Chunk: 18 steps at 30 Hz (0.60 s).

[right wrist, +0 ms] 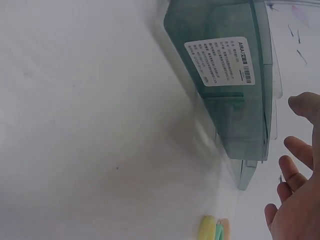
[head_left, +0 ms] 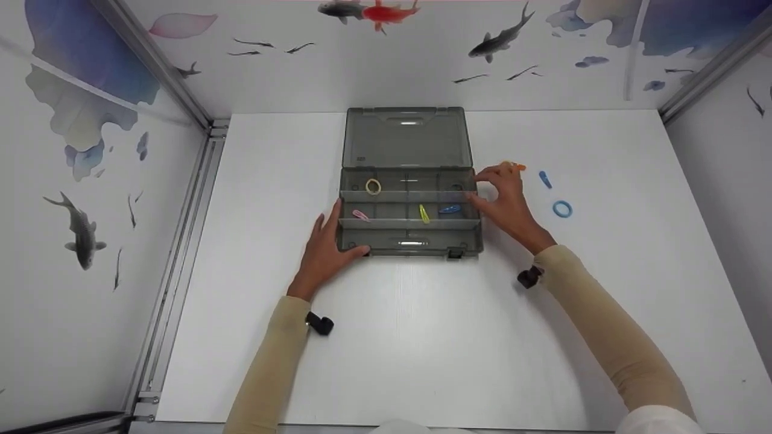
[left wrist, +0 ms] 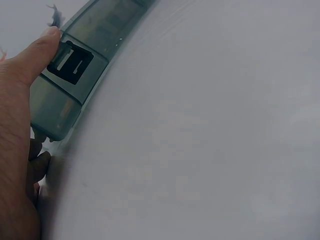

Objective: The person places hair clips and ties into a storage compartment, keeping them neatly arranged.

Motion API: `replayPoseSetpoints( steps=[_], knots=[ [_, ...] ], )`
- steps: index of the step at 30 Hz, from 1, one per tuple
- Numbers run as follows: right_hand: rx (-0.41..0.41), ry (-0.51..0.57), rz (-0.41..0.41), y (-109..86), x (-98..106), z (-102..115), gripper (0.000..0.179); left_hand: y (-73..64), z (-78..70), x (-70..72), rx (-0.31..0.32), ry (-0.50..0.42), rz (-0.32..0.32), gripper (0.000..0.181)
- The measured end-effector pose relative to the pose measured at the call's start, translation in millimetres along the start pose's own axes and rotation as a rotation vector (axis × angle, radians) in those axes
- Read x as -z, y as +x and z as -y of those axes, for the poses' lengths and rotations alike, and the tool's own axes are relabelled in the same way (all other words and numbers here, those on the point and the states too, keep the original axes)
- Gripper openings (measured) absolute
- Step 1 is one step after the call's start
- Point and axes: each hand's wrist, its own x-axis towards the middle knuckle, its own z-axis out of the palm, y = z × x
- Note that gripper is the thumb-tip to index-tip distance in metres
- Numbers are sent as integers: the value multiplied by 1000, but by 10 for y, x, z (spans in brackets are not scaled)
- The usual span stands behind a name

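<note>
A grey see-through storage box (head_left: 412, 224) lies with its lid (head_left: 407, 138) swung back. My left hand (head_left: 325, 256) holds its near left corner, the thumb on the front rim and the fingers along the side; in the left wrist view the thumb is by a dark latch (left wrist: 71, 62). My right hand (head_left: 509, 202) is at the right rim, thumb and fingers apart, nothing between them. A cream hair tie (head_left: 373, 187) sits in the back row. The middle row holds a pink hair clip (head_left: 360, 214), a yellow hair clip (head_left: 424, 213) and a blue hair clip (head_left: 450, 209).
Right of the box, a second blue hair clip (head_left: 545, 179) and a blue hair tie (head_left: 562, 209) lie on the white table (head_left: 386, 349). Something orange (head_left: 518, 166) shows partly behind my right hand. A printed label (right wrist: 221, 61) is on the box's side.
</note>
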Motion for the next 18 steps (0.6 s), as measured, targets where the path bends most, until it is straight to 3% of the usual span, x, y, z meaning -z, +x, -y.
replayPoseSetpoints(
  steps=[11, 18],
  knots=[
    [-21, 48, -21, -183, 57, -39, 36, 0, -5, 0, 1, 6, -4, 123],
    [-38, 41, -60, -259, 122, -183, 37, -14, -16, -10, -16, 15, -9, 122]
  ],
)
